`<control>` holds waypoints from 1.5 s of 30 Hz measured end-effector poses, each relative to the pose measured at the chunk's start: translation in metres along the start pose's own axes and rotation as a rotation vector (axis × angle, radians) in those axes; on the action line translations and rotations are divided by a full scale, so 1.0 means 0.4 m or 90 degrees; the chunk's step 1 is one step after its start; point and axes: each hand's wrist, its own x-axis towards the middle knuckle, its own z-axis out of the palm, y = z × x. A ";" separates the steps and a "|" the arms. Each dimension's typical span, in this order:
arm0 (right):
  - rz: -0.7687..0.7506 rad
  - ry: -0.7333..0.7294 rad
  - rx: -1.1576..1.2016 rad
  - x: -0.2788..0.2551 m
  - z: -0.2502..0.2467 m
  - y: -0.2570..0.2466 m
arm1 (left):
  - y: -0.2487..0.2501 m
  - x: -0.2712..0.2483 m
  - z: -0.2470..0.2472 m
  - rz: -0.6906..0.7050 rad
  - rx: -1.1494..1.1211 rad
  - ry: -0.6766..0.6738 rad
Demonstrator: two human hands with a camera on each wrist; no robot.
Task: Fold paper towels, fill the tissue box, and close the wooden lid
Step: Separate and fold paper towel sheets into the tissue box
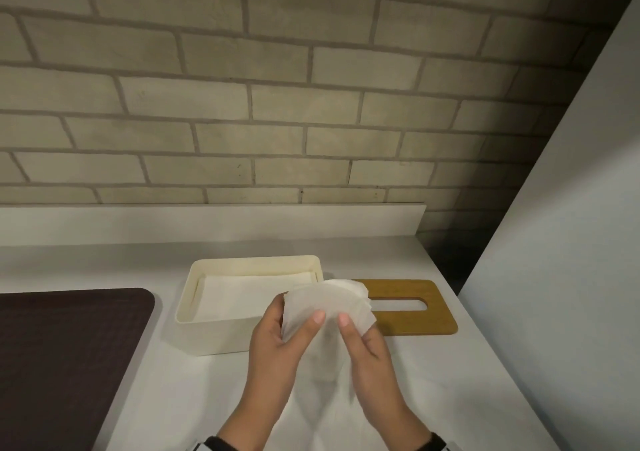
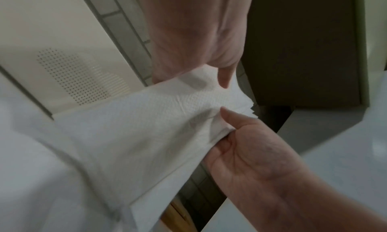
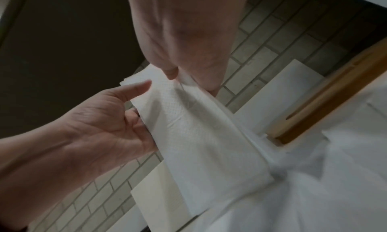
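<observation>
Both hands hold a white paper towel (image 1: 329, 303) up over the counter, just in front of the box's right end. My left hand (image 1: 299, 331) pinches its left side with the thumb on the near face. My right hand (image 1: 351, 331) pinches its right side the same way. The towel's lower part trails down between my wrists to the counter. In the left wrist view the towel (image 2: 136, 128) runs between the left hand (image 2: 188, 42) and the right hand (image 2: 251, 146). The cream tissue box (image 1: 256, 262) stands open with folded towels (image 1: 242, 295) inside. The wooden lid (image 1: 412, 289) lies flat to its right.
A dark mat (image 1: 65, 346) covers the counter's left part. A white ledge (image 1: 207, 222) and a brick wall (image 1: 277, 104) stand behind the box. A tall white panel (image 1: 561, 243) bounds the counter on the right, close to the lid.
</observation>
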 end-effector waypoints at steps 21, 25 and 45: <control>0.013 0.057 -0.091 0.004 -0.009 0.013 | 0.007 0.001 -0.003 -0.032 0.015 0.080; -0.040 0.116 -0.149 -0.002 -0.004 -0.036 | 0.009 -0.025 0.025 0.072 0.147 0.192; -0.127 0.093 -0.405 -0.035 0.033 -0.160 | 0.088 -0.058 0.053 -0.189 -0.214 -0.006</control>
